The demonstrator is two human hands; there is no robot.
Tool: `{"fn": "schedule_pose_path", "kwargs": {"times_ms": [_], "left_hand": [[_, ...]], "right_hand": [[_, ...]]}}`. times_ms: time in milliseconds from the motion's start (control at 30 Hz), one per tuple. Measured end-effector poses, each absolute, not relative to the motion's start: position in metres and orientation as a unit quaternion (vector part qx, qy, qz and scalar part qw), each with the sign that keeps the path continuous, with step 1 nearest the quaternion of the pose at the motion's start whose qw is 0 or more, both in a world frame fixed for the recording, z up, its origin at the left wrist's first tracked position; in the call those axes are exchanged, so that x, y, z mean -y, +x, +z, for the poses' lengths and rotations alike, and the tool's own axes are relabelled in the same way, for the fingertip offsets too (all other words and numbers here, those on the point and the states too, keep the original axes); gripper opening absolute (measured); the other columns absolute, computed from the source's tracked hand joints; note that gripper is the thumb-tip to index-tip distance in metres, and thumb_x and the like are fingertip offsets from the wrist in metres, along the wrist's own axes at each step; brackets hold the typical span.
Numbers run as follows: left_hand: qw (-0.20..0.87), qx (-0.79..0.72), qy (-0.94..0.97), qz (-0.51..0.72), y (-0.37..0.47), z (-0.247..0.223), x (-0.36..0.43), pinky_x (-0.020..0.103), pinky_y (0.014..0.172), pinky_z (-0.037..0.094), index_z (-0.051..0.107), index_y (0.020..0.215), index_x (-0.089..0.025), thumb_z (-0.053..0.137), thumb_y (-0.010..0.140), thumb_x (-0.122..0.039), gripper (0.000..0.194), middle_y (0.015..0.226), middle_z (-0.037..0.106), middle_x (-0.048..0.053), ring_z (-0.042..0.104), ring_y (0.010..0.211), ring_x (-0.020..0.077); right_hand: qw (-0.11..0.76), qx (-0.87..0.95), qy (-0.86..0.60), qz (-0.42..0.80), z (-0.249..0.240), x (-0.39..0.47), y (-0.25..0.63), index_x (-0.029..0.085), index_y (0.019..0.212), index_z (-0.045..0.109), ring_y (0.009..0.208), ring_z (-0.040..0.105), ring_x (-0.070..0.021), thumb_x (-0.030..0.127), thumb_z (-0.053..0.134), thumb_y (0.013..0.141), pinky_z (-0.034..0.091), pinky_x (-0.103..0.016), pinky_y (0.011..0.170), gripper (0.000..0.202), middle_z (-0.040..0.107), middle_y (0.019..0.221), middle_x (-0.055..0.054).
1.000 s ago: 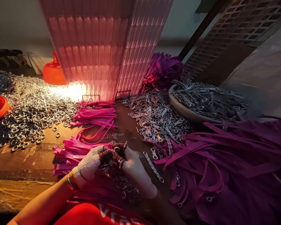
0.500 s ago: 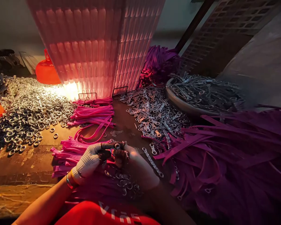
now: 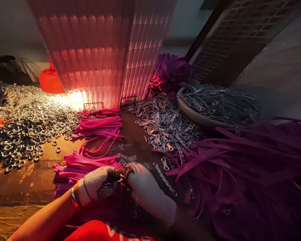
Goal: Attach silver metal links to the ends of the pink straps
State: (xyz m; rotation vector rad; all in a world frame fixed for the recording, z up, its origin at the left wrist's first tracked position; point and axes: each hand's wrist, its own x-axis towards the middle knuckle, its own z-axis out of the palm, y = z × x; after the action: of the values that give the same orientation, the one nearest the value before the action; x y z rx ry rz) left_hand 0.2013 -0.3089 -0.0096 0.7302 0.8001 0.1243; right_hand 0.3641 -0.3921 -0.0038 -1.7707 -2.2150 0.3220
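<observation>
My left hand (image 3: pixel 96 183), in a pale dotted glove with dark fingertips, is closed around small metal pieces low in the centre. Pressed against it from the right is my gloved right hand (image 3: pixel 146 187), its fingers curled at a metal ring (image 3: pixel 120 179) between the two hands. What else the fingers hold is dark and hidden. Pink straps (image 3: pixel 85 162) lie in a stack just behind my left hand. A loose metal chain strip (image 3: pixel 165 179) rests to the right of my right hand.
Metal rings (image 3: pixel 37 117) are heaped at the left beneath a red lamp (image 3: pixel 51 81). Metal chain strips (image 3: pixel 163 120) spread right of centre, near a full basin (image 3: pixel 190 108). Purple straps (image 3: pixel 240 167) cover the right side. A ribbed translucent panel (image 3: pixel 90 60) stands behind.
My right hand has turned over, its back now facing up, and its fingers have closed in on the left fingertips. Both hands sit slightly lower.
</observation>
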Motion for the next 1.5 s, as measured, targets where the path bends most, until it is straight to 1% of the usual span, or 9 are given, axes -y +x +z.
{"fn": "schedule_pose_path", "kwargs": {"times_ms": [200, 333, 600, 700, 833, 967, 1100, 1300, 1500], "left_hand": [[0.814, -0.346, 0.455, 0.1, 0.188, 0.0, 0.309, 0.02, 0.044, 0.029, 0.065, 0.082, -0.013, 0.072, 0.078, -0.042, 0.031, 0.067, 0.064, 0.003, 0.049, 0.049, 0.0089], [0.757, -0.353, 0.544, 0.079, 0.185, 0.011, 0.309, 0.019, 0.04, 0.025, 0.062, 0.078, -0.014, 0.07, 0.083, -0.042, 0.03, 0.059, 0.06, 0.001, 0.041, 0.042, 0.0068], [0.81, -0.401, 0.404, 0.14, 0.192, -0.006, 0.294, 0.016, 0.033, 0.017, 0.05, 0.064, -0.016, 0.071, 0.076, -0.049, 0.041, 0.046, 0.042, -0.006, 0.025, 0.033, 0.0027], [0.822, -0.431, 0.339, 0.153, 0.196, -0.009, 0.288, 0.014, 0.031, 0.022, 0.053, 0.069, -0.015, 0.076, 0.072, -0.037, 0.032, 0.05, 0.047, -0.006, 0.029, 0.033, 0.0028], [0.878, -0.381, 0.239, 0.164, 0.203, -0.008, 0.274, 0.012, 0.029, 0.023, 0.054, 0.075, -0.014, 0.067, 0.082, -0.021, 0.017, 0.055, 0.046, -0.006, 0.032, 0.033, 0.003], [0.894, -0.348, 0.139, 0.246, 0.208, -0.003, 0.255, 0.01, 0.03, 0.025, 0.057, 0.089, -0.014, 0.05, 0.093, -0.016, 0.008, 0.071, 0.055, 0.001, 0.051, 0.045, 0.0077], [0.876, -0.383, 0.107, 0.272, 0.212, -0.006, 0.246, 0.011, 0.03, 0.028, 0.058, 0.098, -0.014, 0.044, 0.096, -0.019, 0.014, 0.083, 0.06, 0.007, 0.057, 0.053, 0.0111], [0.875, -0.391, 0.098, 0.268, 0.206, -0.017, 0.24, 0.01, 0.03, 0.023, 0.053, 0.079, -0.014, 0.043, 0.097, -0.01, 0.021, 0.061, 0.04, -0.005, 0.038, 0.038, 0.0046], [0.859, -0.406, 0.14, 0.279, 0.196, -0.006, 0.232, 0.012, 0.027, 0.024, 0.057, 0.08, -0.013, 0.049, 0.101, -0.033, 0.031, 0.059, 0.038, -0.006, 0.034, 0.036, 0.005]], "right_hand": [[0.044, 0.737, -0.635, 0.228, 0.036, 0.379, 0.375, 0.017, 0.074, 0.061, 0.067, 0.05, -0.0148, 0.008, 0.053, 0.074, 0.027, -0.029, 0.06, 0.012, 0.065, 0.075, -0.004], [0.062, 0.716, -0.616, 0.323, 0.043, 0.366, 0.377, 0.018, 0.06, 0.047, 0.057, 0.036, -0.0113, 0.013, 0.056, 0.076, 0.021, -0.028, 0.056, 0.019, 0.053, 0.06, 0.001], [0.191, 0.722, -0.639, 0.185, 0.008, 0.36, 0.358, 0.014, 0.08, 0.063, 0.076, 0.055, -0.0181, 0.014, 0.059, 0.078, 0.027, -0.03, 0.064, 0.005, 0.068, 0.089, -0.01], [0.174, 0.691, -0.652, 0.261, 0.012, 0.362, 0.358, 0.016, 0.084, 0.065, 0.068, 0.057, -0.0166, 0.025, 0.055, 0.091, 0.024, -0.031, 0.059, 0.016, 0.071, 0.082, -0.008], [0.181, 0.687, -0.65, 0.271, 0.013, 0.344, 0.384, 0.016, 0.083, 0.067, 0.068, 0.058, -0.0171, 0.03, 0.058, 0.092, 0.027, -0.03, 0.058, 0.019, 0.072, 0.081, -0.007], [0.25, 0.684, -0.665, 0.166, -0.015, 0.288, 0.431, 0.013, 0.087, 0.068, 0.102, 0.061, -0.0238, 0.012, 0.057, 0.085, 0.043, -0.032, 0.082, 0.012, 0.07, 0.111, -0.014], [0.278, 0.713, -0.601, 0.23, -0.045, 0.222, 0.462, 0.015, 0.068, 0.065, 0.137, 0.04, -0.0312, -0.002, 0.057, 0.069, 0.035, -0.041, 0.109, 0.019, 0.059, 0.138, -0.013], [0.35, 0.628, -0.584, 0.377, -0.058, 0.187, 0.465, 0.014, 0.071, 0.066, 0.093, 0.063, -0.0215, 0.013, 0.06, 0.077, 0.047, -0.03, 0.086, 0.008, 0.072, 0.099, -0.01], [0.395, 0.516, -0.566, 0.507, -0.051, 0.209, 0.462, 0.014, 0.072, 0.064, 0.051, 0.049, -0.0122, 0.031, 0.054, 0.081, 0.038, -0.024, 0.051, 0.022, 0.06, 0.059, -0.002]]}}
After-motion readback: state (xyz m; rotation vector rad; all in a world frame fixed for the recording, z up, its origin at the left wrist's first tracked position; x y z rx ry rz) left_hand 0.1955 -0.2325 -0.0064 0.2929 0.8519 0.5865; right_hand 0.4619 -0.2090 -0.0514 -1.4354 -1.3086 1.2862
